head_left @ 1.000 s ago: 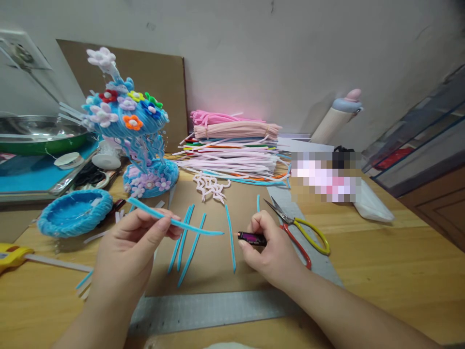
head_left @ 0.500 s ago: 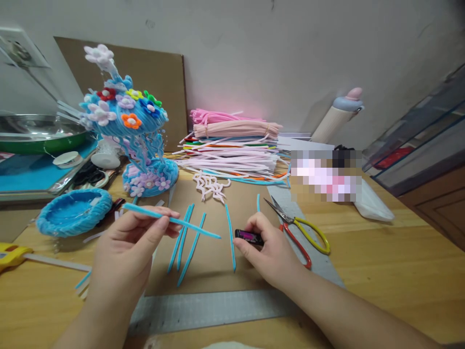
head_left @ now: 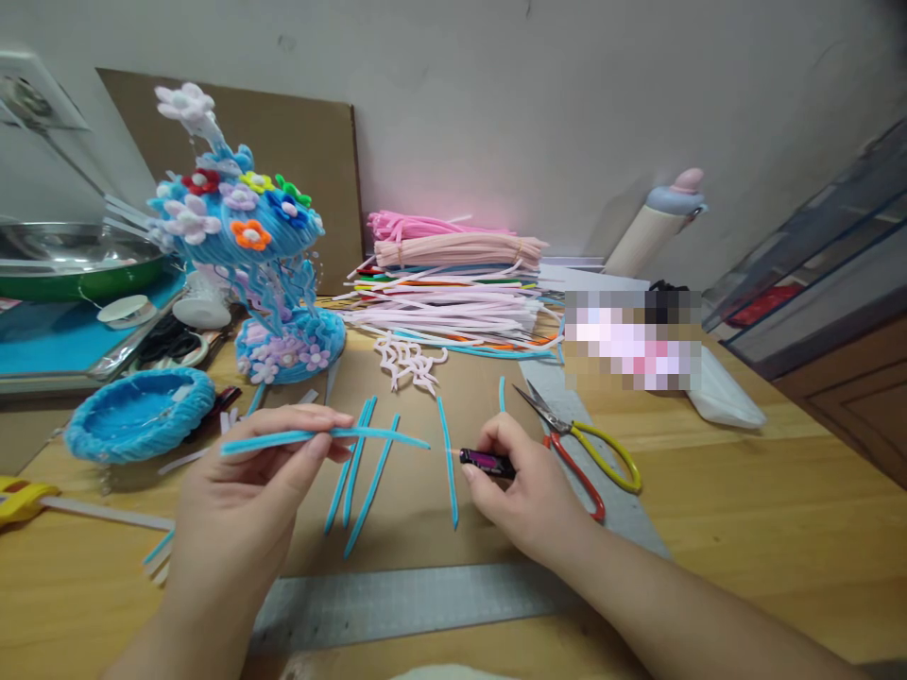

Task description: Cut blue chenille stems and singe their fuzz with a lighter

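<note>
My left hand point(head_left: 265, 486) pinches a light blue pipe cleaner point(head_left: 283, 440) between thumb and fingers, held nearly level with its thin tip pointing right. My right hand point(head_left: 514, 477) grips a small black and purple lighter point(head_left: 487, 463), and a faint flame seems to show at its left end, a short gap from that tip. On the brown cardboard point(head_left: 418, 548) below lie several more blue pipe cleaners point(head_left: 372, 486). A bunch of bent pale pink pieces point(head_left: 409, 364) rests at the cardboard's back. Beside my right hand are scissors point(head_left: 559, 425) with one red and one yellow handle.
A blue flower-covered ornament point(head_left: 248, 222) stands back left, near a blue fuzzy ring-shaped dish point(head_left: 85, 434). Bundled pipe cleaners point(head_left: 453, 274) are stacked at the wall. A yellow glue gun point(head_left: 21, 501) lies left. A bottle point(head_left: 652, 222) leans at the back right.
The pipe cleaner in my left hand has turned from a slant to nearly level, its right tip rising. A faint flame now seems to show at the lighter. The view has shifted slightly.
</note>
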{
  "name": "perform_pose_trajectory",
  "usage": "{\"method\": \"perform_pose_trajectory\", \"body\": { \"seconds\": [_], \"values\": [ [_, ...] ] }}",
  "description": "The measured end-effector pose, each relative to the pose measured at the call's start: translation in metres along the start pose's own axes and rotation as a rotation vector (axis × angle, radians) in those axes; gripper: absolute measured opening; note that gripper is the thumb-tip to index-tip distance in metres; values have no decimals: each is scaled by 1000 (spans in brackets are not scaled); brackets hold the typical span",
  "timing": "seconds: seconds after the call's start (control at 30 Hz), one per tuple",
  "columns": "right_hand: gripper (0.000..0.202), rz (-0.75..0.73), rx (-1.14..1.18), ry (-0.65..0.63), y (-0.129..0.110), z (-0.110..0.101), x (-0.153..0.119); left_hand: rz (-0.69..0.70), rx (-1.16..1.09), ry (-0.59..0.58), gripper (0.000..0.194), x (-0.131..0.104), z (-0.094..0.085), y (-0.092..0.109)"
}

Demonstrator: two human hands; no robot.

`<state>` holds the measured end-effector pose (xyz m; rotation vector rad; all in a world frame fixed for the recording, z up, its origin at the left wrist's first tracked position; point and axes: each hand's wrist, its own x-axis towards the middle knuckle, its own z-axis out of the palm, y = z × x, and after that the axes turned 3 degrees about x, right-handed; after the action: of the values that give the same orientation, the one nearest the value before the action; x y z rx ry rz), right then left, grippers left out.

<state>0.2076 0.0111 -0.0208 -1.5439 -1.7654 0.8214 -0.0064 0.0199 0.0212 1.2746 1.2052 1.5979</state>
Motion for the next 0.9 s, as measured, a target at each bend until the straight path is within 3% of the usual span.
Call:
{"method": "perform_pose_trajectory", "body": {
  "seconds": [0.27,0.7,0.9],
  "values": [
    [14,16,-4,-35,-1,1,2,12,-12,-35,9,1,-3,-2],
    [17,57,28,-38,1,0,2,-2,-32,9,10,1,-6,-1],
    [20,-5,190,110,8,-5,7,-174,19,21,11,6,-7,-10]
  ]
}}
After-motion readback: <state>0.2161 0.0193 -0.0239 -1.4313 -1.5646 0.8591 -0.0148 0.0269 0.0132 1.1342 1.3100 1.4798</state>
